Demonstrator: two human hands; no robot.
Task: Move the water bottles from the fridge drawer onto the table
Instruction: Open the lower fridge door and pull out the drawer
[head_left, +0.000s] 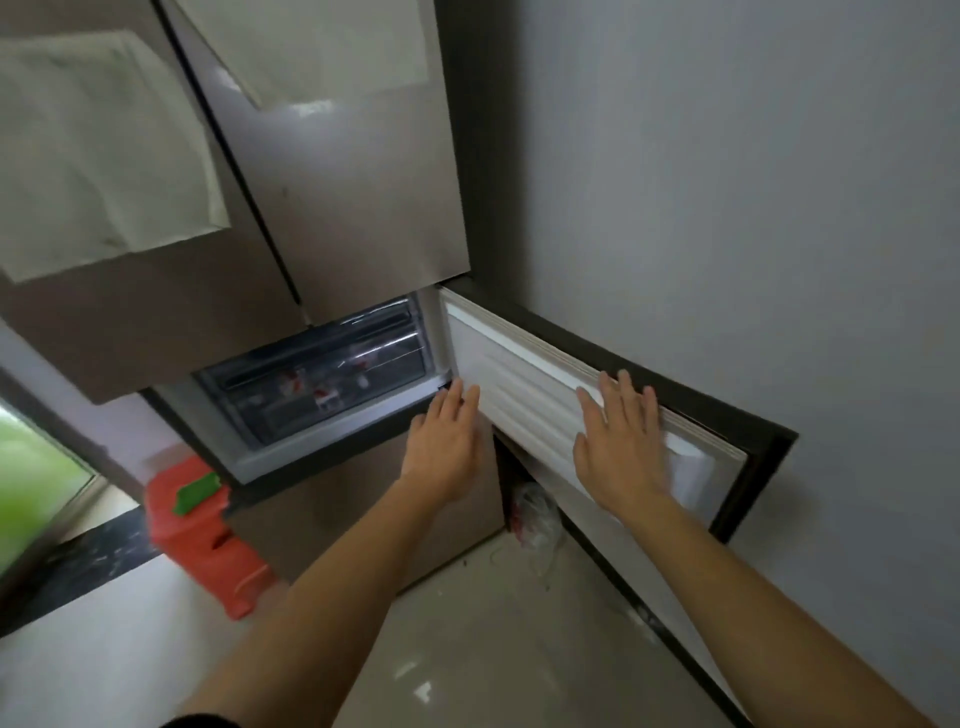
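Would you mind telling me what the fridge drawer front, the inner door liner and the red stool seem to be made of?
Fridge drawer: clear plastic, probably; blurred red-and-white shapes show through its front.
Inner door liner: white moulded plastic, matte, with ribs running across it; the right hand lies flat on it.
Red stool: likely moulded plastic, by its uniform colour and rounded edges.

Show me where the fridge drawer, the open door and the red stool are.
Fridge drawer (332, 384): head view, on its clear front wall.
Open door (524, 395): head view, on the ribbed white inner lining between the hands.
Red stool (208, 540): head view, on its side below the green patch.
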